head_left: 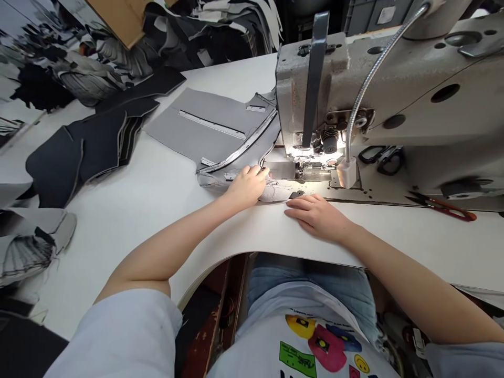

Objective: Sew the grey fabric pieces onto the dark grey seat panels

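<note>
A grey fabric panel with white strips and dark-edged seams (pixel 208 139) lay on the smooth white worktop (pixel 149 184), its right end beside a cream metal sewing machine (pixel 378 100). The left hand (pixel 248 185) rested with bent fingers on the panel's near right corner, next to pale mesh cloth (pixel 275 190); whether it pinched the fabric could not be told. The right hand (pixel 318 216) lay palm down, fingers extended and holding nothing, at the front edge of the machine bed.

The person's white printed T-shirt (pixel 255 341) showed a yellow smiley and a green rectangle (pixel 297 359) whose small lettering was unreadable. A white label (pixel 386 15) on a grey plastic crate (pixel 358 21) was likewise illegible. Black-handled scissors (pixel 384 156) lay under the machine's arm.
</note>
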Motion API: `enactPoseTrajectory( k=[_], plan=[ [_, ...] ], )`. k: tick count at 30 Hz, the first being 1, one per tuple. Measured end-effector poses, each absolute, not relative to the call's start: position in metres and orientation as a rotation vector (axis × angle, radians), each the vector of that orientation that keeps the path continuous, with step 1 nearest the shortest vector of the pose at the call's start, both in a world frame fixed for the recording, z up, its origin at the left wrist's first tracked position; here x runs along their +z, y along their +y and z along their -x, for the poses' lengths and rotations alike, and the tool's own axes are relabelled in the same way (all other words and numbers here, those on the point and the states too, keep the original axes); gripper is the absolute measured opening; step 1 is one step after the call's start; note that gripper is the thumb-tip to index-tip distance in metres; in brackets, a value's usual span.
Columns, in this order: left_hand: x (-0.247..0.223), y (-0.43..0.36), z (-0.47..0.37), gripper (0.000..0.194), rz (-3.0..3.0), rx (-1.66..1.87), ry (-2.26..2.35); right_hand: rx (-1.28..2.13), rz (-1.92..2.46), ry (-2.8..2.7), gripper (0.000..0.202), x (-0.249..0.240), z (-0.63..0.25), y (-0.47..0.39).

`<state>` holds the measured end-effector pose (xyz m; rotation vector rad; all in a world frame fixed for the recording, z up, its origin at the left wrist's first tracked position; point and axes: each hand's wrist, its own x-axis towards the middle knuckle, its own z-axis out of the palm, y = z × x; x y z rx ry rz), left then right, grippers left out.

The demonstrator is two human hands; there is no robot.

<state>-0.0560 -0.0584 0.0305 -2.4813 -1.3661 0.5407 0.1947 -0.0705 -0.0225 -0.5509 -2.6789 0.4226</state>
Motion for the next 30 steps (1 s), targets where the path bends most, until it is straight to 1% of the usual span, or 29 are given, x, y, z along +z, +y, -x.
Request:
enactPoseTrajectory(
  k=[6,10,13,20,23,25,27,29,30],
  plan=[
    [0.035,-0.055,0.057,0.05,2.51,0.582,-1.52,0.463,0.562,-2.673,0.034,-0.022,-0.194,-0.071],
    [0.032,-0.057,0.057,0.042,2.511,0.56,-1.491,0.457,0.557,-2.668,0.034,-0.021,-0.194,-0.07],
    [0.027,-0.061,0.056,0.042,2.494,0.536,-1.515,0.442,0.556,-2.673,0.033,-0.021,-0.195,-0.071],
    [0.03,-0.053,0.055,0.032,2.5,0.531,-1.777,0.422,0.542,-2.679,0.032,-0.023,-0.192,-0.067],
    [0.032,-0.045,0.065,0.029,2.576,0.522,-1.723,0.349,0.544,-2.69,0.031,-0.02,-0.189,-0.065],
    [0.031,-0.045,0.073,0.033,2.62,0.527,-1.673,0.235,0.573,-2.698,0.03,-0.017,-0.196,-0.08],
    [0.03,-0.048,0.079,0.047,2.601,0.543,-1.665,0.147,0.611,-2.666,0.029,-0.02,-0.21,-0.112],
    [0.03,-0.046,0.076,0.06,2.552,0.523,-1.666,0.172,0.598,-2.597,0.025,-0.035,-0.227,-0.154],
    [0.031,-0.042,0.07,0.063,2.57,0.556,-1.618,0.213,0.524,-2.595,0.023,-0.048,-0.239,-0.175]
  ],
)
